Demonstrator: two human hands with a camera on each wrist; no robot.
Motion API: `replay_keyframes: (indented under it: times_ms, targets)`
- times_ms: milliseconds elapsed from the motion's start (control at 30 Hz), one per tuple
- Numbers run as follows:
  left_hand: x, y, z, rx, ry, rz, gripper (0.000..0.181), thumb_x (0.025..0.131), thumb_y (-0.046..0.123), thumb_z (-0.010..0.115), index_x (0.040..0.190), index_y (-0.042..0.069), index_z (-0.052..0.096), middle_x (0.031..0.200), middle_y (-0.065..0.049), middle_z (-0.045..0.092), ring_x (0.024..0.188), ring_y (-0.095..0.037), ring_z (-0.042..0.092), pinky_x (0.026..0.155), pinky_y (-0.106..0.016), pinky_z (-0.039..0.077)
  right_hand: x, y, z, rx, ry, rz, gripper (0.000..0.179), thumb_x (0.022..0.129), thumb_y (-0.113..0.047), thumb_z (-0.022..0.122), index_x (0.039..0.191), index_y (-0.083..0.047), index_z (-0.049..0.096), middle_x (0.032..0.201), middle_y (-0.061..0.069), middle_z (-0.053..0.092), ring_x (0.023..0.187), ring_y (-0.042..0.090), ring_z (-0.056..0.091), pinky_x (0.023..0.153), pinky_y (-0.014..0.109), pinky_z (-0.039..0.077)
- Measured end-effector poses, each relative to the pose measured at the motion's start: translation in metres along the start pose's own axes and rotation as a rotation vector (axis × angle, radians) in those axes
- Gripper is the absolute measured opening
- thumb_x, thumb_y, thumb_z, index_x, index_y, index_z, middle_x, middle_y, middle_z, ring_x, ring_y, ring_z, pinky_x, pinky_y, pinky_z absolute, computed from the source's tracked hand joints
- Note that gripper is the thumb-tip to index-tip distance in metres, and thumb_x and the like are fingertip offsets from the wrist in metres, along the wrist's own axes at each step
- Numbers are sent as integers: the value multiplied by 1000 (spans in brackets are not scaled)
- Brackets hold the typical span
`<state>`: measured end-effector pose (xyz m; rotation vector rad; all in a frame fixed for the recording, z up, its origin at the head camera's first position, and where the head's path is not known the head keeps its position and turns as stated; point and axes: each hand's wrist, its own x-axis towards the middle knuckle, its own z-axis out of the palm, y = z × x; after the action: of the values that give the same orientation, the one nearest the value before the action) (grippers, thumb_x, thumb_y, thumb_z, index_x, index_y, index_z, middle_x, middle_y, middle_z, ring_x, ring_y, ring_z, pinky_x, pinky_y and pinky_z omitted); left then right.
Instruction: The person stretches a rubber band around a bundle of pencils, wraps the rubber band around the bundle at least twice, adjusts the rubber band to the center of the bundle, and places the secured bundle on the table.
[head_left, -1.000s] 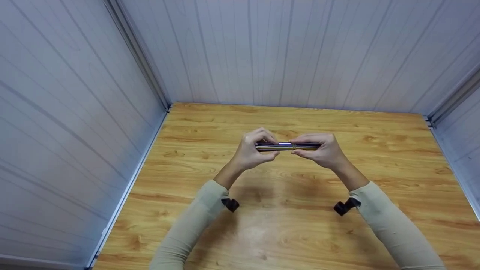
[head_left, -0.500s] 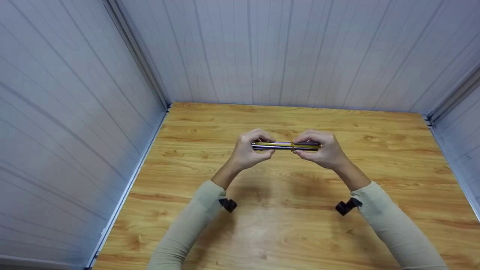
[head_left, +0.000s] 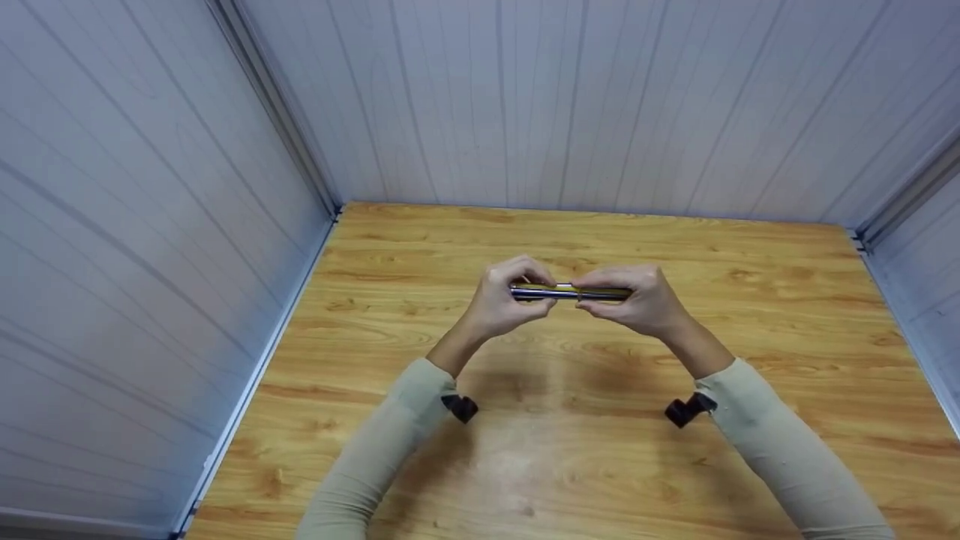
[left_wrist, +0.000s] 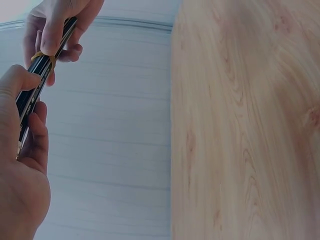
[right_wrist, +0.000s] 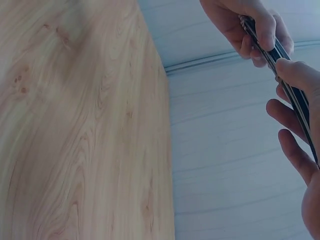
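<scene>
A bundle of slim dark pencils (head_left: 565, 295) with light and yellowish stripes is held level above the table, running from one hand to the other. My left hand (head_left: 501, 300) grips its left end between thumb and curled fingers. Around the other end, my right hand (head_left: 651, 304) pinches with thumb and fingers. A yellow rubber band (left_wrist: 52, 59) loops round the bundle right at the right hand's fingertips, as the left wrist view shows. Both palms hide parts of the pencils' ends.
Beneath the hands lies a wood-grain table (head_left: 540, 465). White panelled walls (head_left: 525, 105) stand behind it and on both sides. A small black camera mount sticks out from each sleeve, the left one (head_left: 461, 409) and the right one (head_left: 686, 411).
The hands first drew slightly apart, baring the band, then came closer together again. The bundle has turned a little, so different stripes face up. Both hands keep their grip.
</scene>
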<state>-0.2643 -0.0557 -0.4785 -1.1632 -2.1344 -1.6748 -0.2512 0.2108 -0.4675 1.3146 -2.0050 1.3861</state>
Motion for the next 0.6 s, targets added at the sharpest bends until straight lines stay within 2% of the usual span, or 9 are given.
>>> replay_keyframes:
  times_ms: [100,233,333,467,600]
  targets:
    - [-1,-1,-2,6,16,-6,15,93,-3,86,106,-2,80,108,-21,81,94,-26,78,85,-28,65,0,1,-2,-23,8,1,44,76,26,88,115,8,84,104,29,84,109,-5,79,88,13,63]
    - [-2,-1,-3,19,28,-27,16,93,-2,87,108,-3,81,109,-21,82,93,-25,78,84,-27,65,1,0,-6,-53,16,17,41,76,23,91,111,3,85,102,23,85,99,3,82,85,12,62]
    - [-2,-1,-2,10,35,-46,16,92,-2,87,107,-3,81,108,-22,82,91,-25,79,82,-29,65,1,0,-7,-69,-4,15,37,78,21,90,108,-2,85,100,19,85,94,6,81,84,10,61]
    - [-4,1,0,-6,34,-75,16,92,-3,86,107,-3,81,108,-22,82,90,-23,79,80,-32,66,0,1,-5,-98,-19,-3,34,79,19,89,106,-1,85,98,18,85,94,5,80,86,8,59]
    - [-3,3,2,-6,27,-92,17,93,-3,86,109,-3,80,109,-22,82,91,-24,79,82,-36,67,-1,1,-4,-129,-12,-17,34,79,19,89,107,0,84,97,18,85,89,12,83,86,8,60]
